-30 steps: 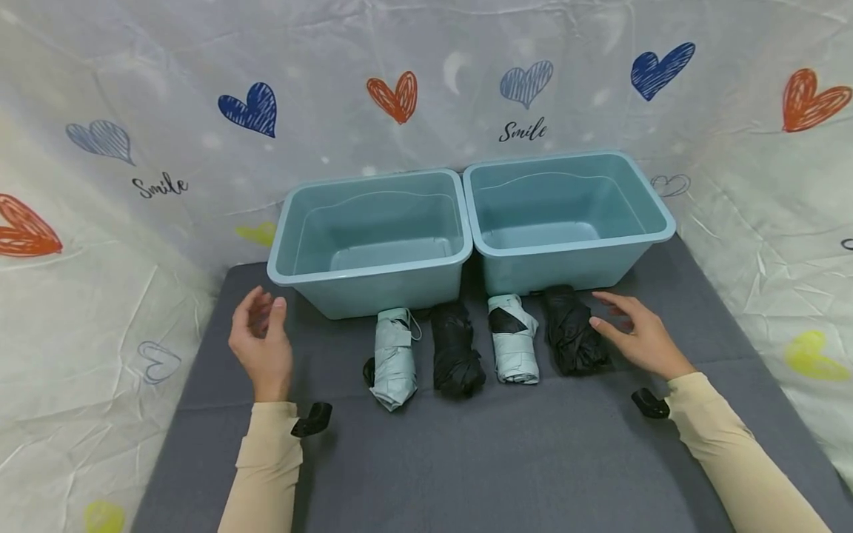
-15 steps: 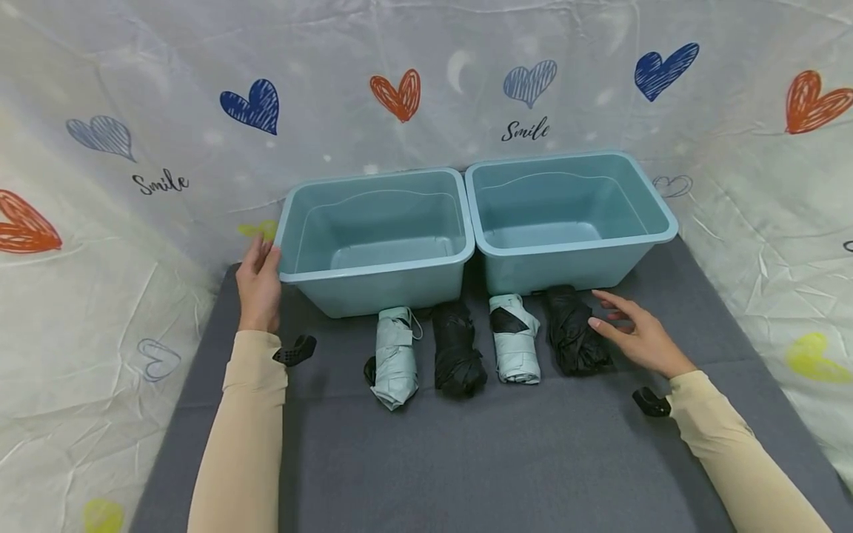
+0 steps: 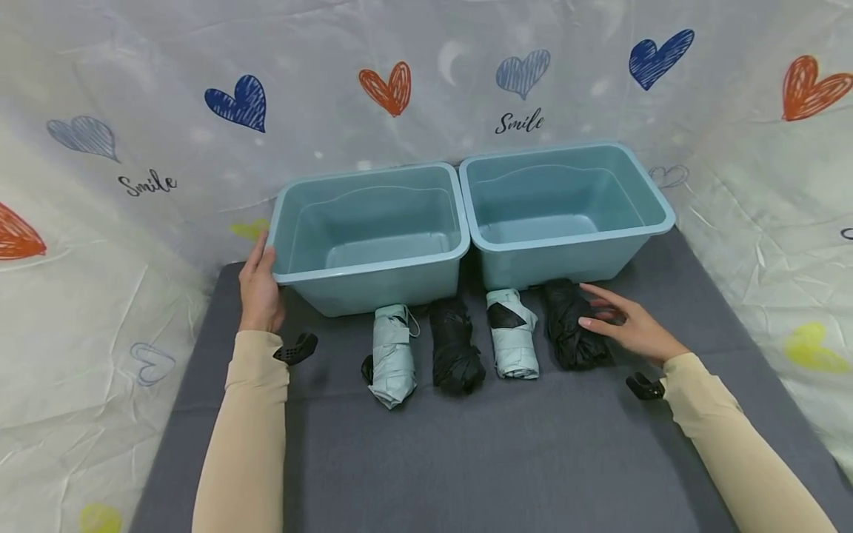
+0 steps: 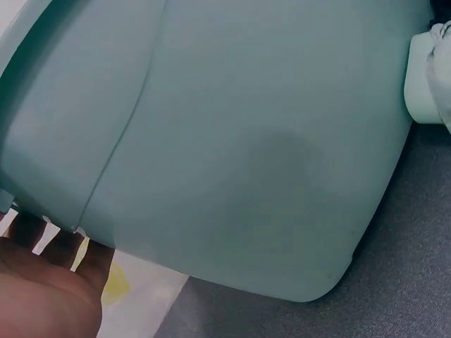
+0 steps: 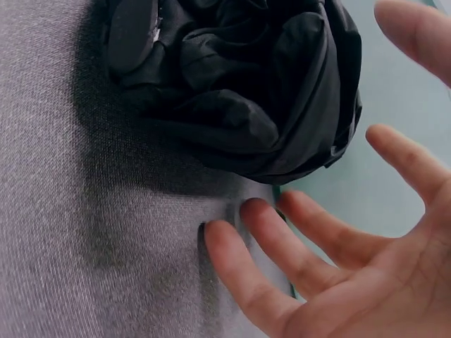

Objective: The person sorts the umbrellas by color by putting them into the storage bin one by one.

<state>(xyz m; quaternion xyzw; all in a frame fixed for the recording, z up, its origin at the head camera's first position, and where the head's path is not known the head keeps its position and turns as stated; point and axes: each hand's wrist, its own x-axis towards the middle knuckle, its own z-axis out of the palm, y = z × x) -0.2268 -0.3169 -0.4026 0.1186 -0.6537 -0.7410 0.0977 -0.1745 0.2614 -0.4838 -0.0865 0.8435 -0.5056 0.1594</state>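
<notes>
My left hand (image 3: 260, 295) touches the left end of the left light-blue plastic bin (image 3: 373, 285), fingers straight along the end just below the rim. In the left wrist view, the bin's wall (image 4: 232, 162) hides those fingertips. My right hand (image 3: 629, 323) is beside a black folded umbrella (image 3: 574, 333), thumb and fingers spread, holding nothing. The right wrist view shows the umbrella's bunched cloth (image 5: 275, 91) just beyond the fingertips. To its left lie a pale blue folded umbrella (image 3: 514, 348), another black one (image 3: 455, 352) and another pale one (image 3: 393, 363).
A second light-blue bin (image 3: 560, 255) stands right of the first, their rims close together. Nothing lies in either bin. Both stand at the back of the grey cloth-covered table (image 3: 466, 459), against a white curtain (image 3: 300, 44) printed with hearts.
My left hand has moved forward from above the table to the left bin's end, and the bin has shifted slightly right. My right hand has stayed near the black umbrella, edging slightly closer.
</notes>
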